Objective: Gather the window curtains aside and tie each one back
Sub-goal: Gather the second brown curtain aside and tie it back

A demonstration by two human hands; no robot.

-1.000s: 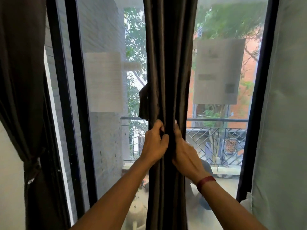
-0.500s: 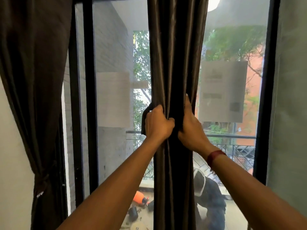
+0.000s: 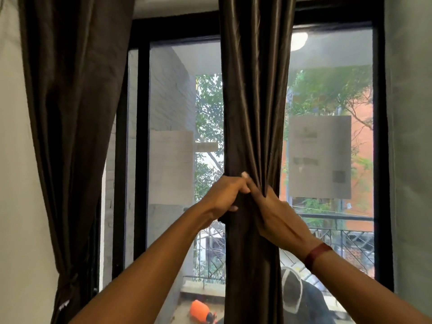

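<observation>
A dark brown curtain [image 3: 253,101] hangs gathered into a narrow bunch down the middle of the window. My left hand [image 3: 224,195] grips its left side at chest height. My right hand [image 3: 278,216] clasps the right side, fingers wrapped into the folds, touching the left hand. A second dark brown curtain [image 3: 74,113] hangs at the left, drawn in near its bottom by a tie [image 3: 67,280] against the wall.
A black window frame [image 3: 140,160] borders large glass panes with papers [image 3: 320,157] stuck on them. A grey wall [image 3: 411,160] stands at the right, a pale wall [image 3: 14,183] at the left. Outside are a balcony railing, trees and an orange object.
The view has tilted upward, showing the window's top frame. Both hands have stayed clasped on the middle curtain, squeezing it into a tighter bunch, with the hands now touching.
</observation>
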